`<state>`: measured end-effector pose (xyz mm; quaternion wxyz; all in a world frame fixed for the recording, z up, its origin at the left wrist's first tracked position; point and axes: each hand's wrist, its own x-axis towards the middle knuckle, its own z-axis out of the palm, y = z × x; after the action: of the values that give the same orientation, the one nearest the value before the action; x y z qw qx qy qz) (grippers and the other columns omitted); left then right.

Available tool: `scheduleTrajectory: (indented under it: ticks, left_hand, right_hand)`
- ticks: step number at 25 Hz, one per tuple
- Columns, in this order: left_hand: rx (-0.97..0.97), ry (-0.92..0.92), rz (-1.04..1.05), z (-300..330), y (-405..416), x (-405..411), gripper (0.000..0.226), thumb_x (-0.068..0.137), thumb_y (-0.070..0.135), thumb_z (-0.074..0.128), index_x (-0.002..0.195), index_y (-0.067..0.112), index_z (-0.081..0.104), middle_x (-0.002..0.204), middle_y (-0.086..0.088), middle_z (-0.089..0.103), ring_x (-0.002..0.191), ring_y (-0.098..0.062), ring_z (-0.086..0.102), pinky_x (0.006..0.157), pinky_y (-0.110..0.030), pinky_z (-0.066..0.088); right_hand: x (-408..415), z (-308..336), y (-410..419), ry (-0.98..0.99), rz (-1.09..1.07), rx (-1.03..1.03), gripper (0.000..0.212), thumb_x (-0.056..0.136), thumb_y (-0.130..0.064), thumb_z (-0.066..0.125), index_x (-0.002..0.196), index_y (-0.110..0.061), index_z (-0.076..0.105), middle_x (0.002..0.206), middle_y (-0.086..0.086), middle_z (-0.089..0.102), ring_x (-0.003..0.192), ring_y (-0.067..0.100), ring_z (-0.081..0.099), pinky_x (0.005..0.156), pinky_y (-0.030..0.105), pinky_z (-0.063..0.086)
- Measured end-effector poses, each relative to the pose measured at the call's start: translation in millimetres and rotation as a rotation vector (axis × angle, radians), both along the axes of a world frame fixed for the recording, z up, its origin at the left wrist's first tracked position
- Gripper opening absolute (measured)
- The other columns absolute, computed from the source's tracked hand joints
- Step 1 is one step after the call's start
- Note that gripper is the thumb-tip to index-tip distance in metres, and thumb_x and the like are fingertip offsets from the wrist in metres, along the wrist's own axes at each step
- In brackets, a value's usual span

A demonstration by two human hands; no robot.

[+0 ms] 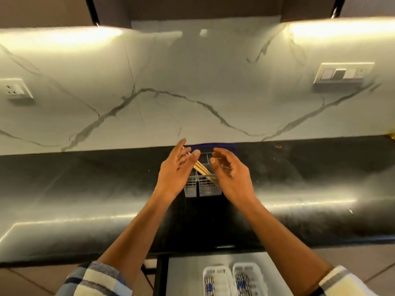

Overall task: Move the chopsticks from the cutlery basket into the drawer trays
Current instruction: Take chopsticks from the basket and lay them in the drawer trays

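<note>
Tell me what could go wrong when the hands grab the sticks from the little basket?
The small grey slotted plastic cutlery basket is light, so pulling the leaning pale wooden chopsticks might tip it on the dark shiny stone counter. The open left hand and open right hand hold nothing yet; sticks could slip and miss the white plastic drawer trays below.

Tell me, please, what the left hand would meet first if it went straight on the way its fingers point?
Probably the wooden chopsticks leaning in the cutlery basket: the open left hand points up and right toward them. Depth is unclear, so it might pass above them.
</note>
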<state>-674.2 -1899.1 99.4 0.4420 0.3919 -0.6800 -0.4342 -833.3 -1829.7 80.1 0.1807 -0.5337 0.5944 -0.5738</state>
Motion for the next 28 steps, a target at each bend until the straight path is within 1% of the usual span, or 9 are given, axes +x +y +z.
scheduleTrajectory:
  ticks: [5, 7, 12, 14, 17, 19, 22, 25, 28]
  left_hand:
    - [-0.001, -0.046, 0.166, 6.1, -45.4, -8.2, 0.056, 0.089, 0.051, 0.063, 0.137, 0.025, 0.052, 0.115, 0.011, 0.064, 0.094, 0.011, 0.058, 0.066, 0.008, 0.038]
    - [0.086, -0.096, 0.294, -8.1, -63.4, -9.3, 0.050, 0.091, 0.038, 0.066, 0.136, 0.021, 0.054, 0.121, 0.003, 0.066, 0.087, 0.006, 0.059, 0.069, 0.002, 0.040]
    - [0.258, -0.160, 0.361, -60.2, -89.4, -17.1, 0.061, 0.088, 0.031, 0.070, 0.143, 0.019, 0.046, 0.123, -0.007, 0.068, 0.110, -0.018, 0.063, 0.078, -0.020, 0.042]
    - [0.267, -0.146, 0.380, -70.0, -92.1, -25.2, 0.059, 0.089, 0.030, 0.069, 0.143, 0.023, 0.046, 0.114, 0.000, 0.072, 0.105, -0.007, 0.066, 0.079, -0.019, 0.042]
    - [0.187, -0.162, 0.432, -76.1, -100.5, -34.2, 0.036, 0.092, 0.025, 0.065, 0.128, 0.025, 0.060, 0.076, 0.018, 0.072, 0.069, 0.022, 0.060, 0.061, -0.006, 0.036]
    - [0.158, -0.164, 0.463, -73.7, -107.0, -36.7, 0.035, 0.093, 0.026, 0.064, 0.128, 0.023, 0.063, 0.086, 0.012, 0.075, 0.066, 0.014, 0.062, 0.057, -0.005, 0.039]
    - [0.146, -0.114, 0.492, -72.4, -118.1, -38.8, 0.033, 0.093, 0.022, 0.066, 0.125, 0.016, 0.067, 0.101, 0.000, 0.076, 0.080, -0.002, 0.068, 0.073, -0.015, 0.053]
    - [0.169, -0.039, 0.500, -72.8, -123.6, -39.2, 0.025, 0.091, 0.014, 0.069, 0.116, 0.013, 0.071, 0.084, 0.009, 0.071, 0.065, 0.001, 0.068, 0.051, -0.005, 0.048]
    - [0.202, 0.020, 0.506, -72.1, -125.1, -36.1, 0.022, 0.089, 0.012, 0.070, 0.112, 0.012, 0.073, 0.084, 0.007, 0.072, 0.068, -0.001, 0.069, 0.050, -0.007, 0.051]
  right_hand:
    - [-9.0, 19.4, -47.5, -0.002, -0.006, 0.026, 0.033, 0.093, -0.043, 0.061, 0.125, -0.036, 0.058, 0.109, -0.020, 0.066, 0.100, -0.011, 0.061, 0.078, 0.004, 0.047]
    - [-7.3, 12.5, -65.0, 0.016, 0.008, 0.091, 0.035, 0.094, -0.040, 0.062, 0.128, -0.029, 0.058, 0.108, -0.016, 0.066, 0.097, -0.007, 0.061, 0.080, 0.009, 0.049]
    - [-1.7, -20.3, -91.3, 0.065, 0.029, 0.184, 0.035, 0.096, -0.036, 0.059, 0.130, -0.026, 0.057, 0.104, -0.014, 0.067, 0.088, -0.006, 0.063, 0.064, 0.006, 0.046]
    - [-1.9, -32.2, -95.1, 0.055, 0.026, 0.198, 0.033, 0.097, -0.036, 0.059, 0.129, -0.027, 0.057, 0.104, -0.016, 0.066, 0.091, -0.005, 0.063, 0.073, 0.010, 0.050]
    - [-7.1, -45.1, -94.3, 0.042, 0.018, 0.218, 0.032, 0.097, -0.035, 0.059, 0.127, -0.029, 0.058, 0.099, -0.019, 0.065, 0.092, -0.005, 0.063, 0.078, 0.013, 0.053]
    - [-13.6, -47.8, -91.6, 0.032, 0.001, 0.223, 0.033, 0.097, -0.035, 0.059, 0.128, -0.028, 0.058, 0.102, -0.017, 0.066, 0.091, -0.007, 0.062, 0.071, 0.008, 0.049]
    - [-25.4, -48.5, -88.5, 0.015, -0.018, 0.237, 0.033, 0.096, -0.037, 0.059, 0.129, -0.028, 0.058, 0.107, -0.012, 0.069, 0.090, -0.006, 0.063, 0.068, 0.009, 0.051]
    - [-32.7, -48.8, -85.5, -0.003, -0.017, 0.246, 0.035, 0.097, -0.038, 0.058, 0.129, -0.027, 0.058, 0.107, -0.010, 0.071, 0.094, -0.002, 0.066, 0.072, 0.010, 0.052]
    - [-34.0, -48.8, -82.9, -0.005, -0.018, 0.245, 0.035, 0.097, -0.038, 0.057, 0.130, -0.027, 0.058, 0.106, -0.012, 0.072, 0.095, 0.000, 0.066, 0.073, 0.010, 0.051]
